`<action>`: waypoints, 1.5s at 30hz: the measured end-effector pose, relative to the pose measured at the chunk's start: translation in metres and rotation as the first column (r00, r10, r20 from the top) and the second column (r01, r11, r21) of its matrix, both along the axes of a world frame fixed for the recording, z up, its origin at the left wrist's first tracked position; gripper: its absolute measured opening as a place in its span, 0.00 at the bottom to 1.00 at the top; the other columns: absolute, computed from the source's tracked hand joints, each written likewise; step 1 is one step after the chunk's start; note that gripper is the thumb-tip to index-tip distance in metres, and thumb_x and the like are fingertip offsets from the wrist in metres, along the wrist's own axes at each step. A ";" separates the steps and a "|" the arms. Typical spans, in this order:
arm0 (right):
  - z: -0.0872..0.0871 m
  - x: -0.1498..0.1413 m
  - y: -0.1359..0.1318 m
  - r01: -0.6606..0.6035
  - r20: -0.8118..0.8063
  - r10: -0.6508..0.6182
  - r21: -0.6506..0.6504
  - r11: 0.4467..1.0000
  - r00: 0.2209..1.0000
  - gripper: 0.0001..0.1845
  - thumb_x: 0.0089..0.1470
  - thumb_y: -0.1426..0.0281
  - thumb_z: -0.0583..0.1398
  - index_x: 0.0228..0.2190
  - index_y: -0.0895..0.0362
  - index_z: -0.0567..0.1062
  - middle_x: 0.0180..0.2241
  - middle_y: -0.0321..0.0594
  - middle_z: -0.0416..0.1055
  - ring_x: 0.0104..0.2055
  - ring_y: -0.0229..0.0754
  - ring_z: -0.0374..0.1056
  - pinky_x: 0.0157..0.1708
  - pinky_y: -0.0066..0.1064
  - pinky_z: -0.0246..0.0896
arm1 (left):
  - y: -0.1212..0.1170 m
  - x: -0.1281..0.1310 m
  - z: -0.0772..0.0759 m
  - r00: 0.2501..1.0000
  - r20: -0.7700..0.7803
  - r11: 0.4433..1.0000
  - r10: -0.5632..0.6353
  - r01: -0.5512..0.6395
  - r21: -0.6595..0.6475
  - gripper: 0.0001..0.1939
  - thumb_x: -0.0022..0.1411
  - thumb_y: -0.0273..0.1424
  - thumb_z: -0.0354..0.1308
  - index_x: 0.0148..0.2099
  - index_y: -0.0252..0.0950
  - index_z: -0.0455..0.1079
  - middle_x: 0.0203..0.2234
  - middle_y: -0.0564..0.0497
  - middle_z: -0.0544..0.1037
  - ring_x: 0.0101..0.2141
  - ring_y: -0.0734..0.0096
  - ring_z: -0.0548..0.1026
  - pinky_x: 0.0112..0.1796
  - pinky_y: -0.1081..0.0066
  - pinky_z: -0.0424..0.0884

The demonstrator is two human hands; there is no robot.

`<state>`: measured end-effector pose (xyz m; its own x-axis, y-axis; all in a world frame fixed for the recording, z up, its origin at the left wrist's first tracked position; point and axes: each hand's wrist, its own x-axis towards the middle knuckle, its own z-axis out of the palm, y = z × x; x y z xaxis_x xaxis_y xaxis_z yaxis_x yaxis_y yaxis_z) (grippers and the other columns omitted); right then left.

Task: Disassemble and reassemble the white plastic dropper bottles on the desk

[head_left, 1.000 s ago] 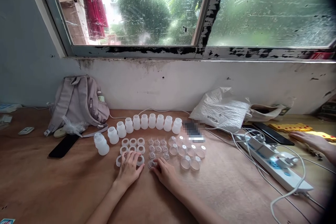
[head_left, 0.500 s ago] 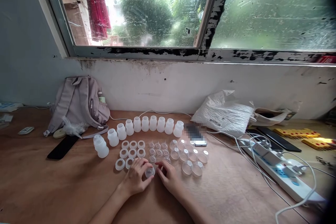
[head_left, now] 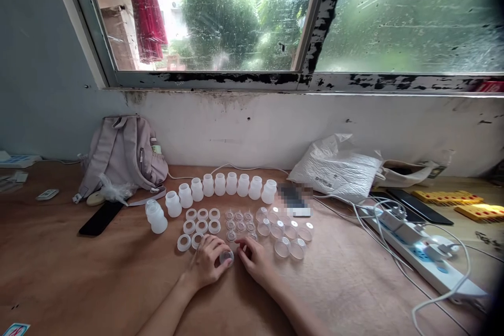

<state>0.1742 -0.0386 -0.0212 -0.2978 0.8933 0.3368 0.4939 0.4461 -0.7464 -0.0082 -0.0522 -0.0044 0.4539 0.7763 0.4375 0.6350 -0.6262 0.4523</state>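
My left hand (head_left: 208, 261) is curled around a round translucent bottle part (head_left: 226, 257) at the front middle of the table. Whether this part is a single piece or two joined ones is too small to tell. Just right of it, my right hand (head_left: 254, 260) rests with thumb and forefinger apart, nothing visible between them. Beyond the hands lie white bottle collars (head_left: 202, 226), some partly covered by my left hand. Small clear bottle nipples (head_left: 238, 216) stand beside them, then clear domed caps (head_left: 282, 247). Milky baby bottles (head_left: 220, 184) form an arc behind.
On the left are a backpack (head_left: 124, 155), a plastic bag (head_left: 114, 189) and a black phone (head_left: 100, 219). A silver mailer bag (head_left: 334, 170) leans on the wall. At the right, a power strip (head_left: 425, 254) trails loose white cables (head_left: 388, 252).
The view has shifted slightly, with a card appearing at the lower left. My right hand's fingertips have drawn slightly away from the part, while my left hand keeps its hold.
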 end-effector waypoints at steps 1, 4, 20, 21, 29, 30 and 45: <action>0.001 0.000 0.000 -0.001 -0.001 0.001 0.004 1.000 1.000 0.09 0.49 0.75 0.52 0.33 0.57 0.70 0.26 0.37 0.67 0.26 0.36 0.62 0.28 0.27 0.58 | 0.000 0.000 -0.001 1.000 0.000 1.000 -0.004 0.004 0.026 0.07 0.56 0.30 0.51 0.37 0.38 0.67 0.33 0.49 0.72 0.38 0.65 0.67 0.43 0.61 0.61; 0.005 0.001 -0.003 -0.045 -0.008 0.045 0.013 0.999 0.999 0.10 0.49 0.75 0.52 0.34 0.57 0.69 0.27 0.37 0.67 0.26 0.35 0.61 0.28 0.26 0.58 | 0.002 0.001 -0.005 0.996 0.088 0.999 0.002 -0.006 0.045 0.08 0.59 0.29 0.47 0.34 0.37 0.68 0.30 0.49 0.72 0.35 0.68 0.68 0.40 0.65 0.63; 0.002 -0.001 0.000 0.082 -0.035 -0.082 0.010 0.997 0.996 0.07 0.45 0.69 0.55 0.19 0.56 0.62 0.17 0.31 0.61 0.19 0.33 0.56 0.20 0.24 0.50 | -0.006 0.034 -0.004 0.866 0.488 0.928 0.110 0.086 -0.363 0.15 0.60 0.38 0.45 0.45 0.36 0.63 0.27 0.51 0.76 0.26 0.72 0.74 0.27 0.75 0.70; 0.002 -0.001 0.000 0.083 -0.031 -0.083 0.001 0.997 0.996 0.08 0.44 0.70 0.55 0.19 0.56 0.61 0.17 0.31 0.61 0.20 0.33 0.55 0.20 0.24 0.50 | -0.007 0.033 -0.005 0.885 0.455 0.940 0.095 0.071 -0.334 0.14 0.59 0.37 0.47 0.45 0.36 0.64 0.28 0.51 0.76 0.28 0.71 0.75 0.29 0.74 0.70; 0.006 -0.001 0.001 0.020 -0.029 -0.021 -0.020 1.000 0.999 0.12 0.45 0.70 0.55 0.15 0.57 0.60 0.15 0.29 0.56 0.19 0.31 0.51 0.19 0.23 0.46 | -0.008 0.036 -0.014 0.936 0.261 0.965 0.236 -0.194 -0.178 0.16 0.58 0.35 0.49 0.46 0.34 0.66 0.27 0.49 0.78 0.23 0.72 0.74 0.27 0.74 0.71; 0.006 -0.001 0.001 0.011 -0.034 -0.011 -0.017 1.000 0.999 0.12 0.46 0.70 0.55 0.15 0.57 0.60 0.15 0.29 0.56 0.19 0.31 0.51 0.19 0.23 0.46 | -0.008 0.037 -0.013 0.936 0.267 0.967 0.228 -0.186 -0.174 0.15 0.58 0.35 0.49 0.44 0.35 0.67 0.28 0.49 0.78 0.24 0.72 0.74 0.27 0.74 0.71; -0.004 0.000 0.002 -0.062 -0.157 0.044 -0.109 0.992 0.987 0.12 0.40 0.78 0.54 0.30 0.57 0.68 0.17 0.27 0.55 0.21 0.31 0.52 0.21 0.21 0.47 | -0.011 0.033 -0.016 0.989 0.139 0.998 0.059 -0.058 -0.009 0.13 0.60 0.29 0.44 0.47 0.36 0.61 0.31 0.48 0.77 0.27 0.69 0.76 0.27 0.74 0.70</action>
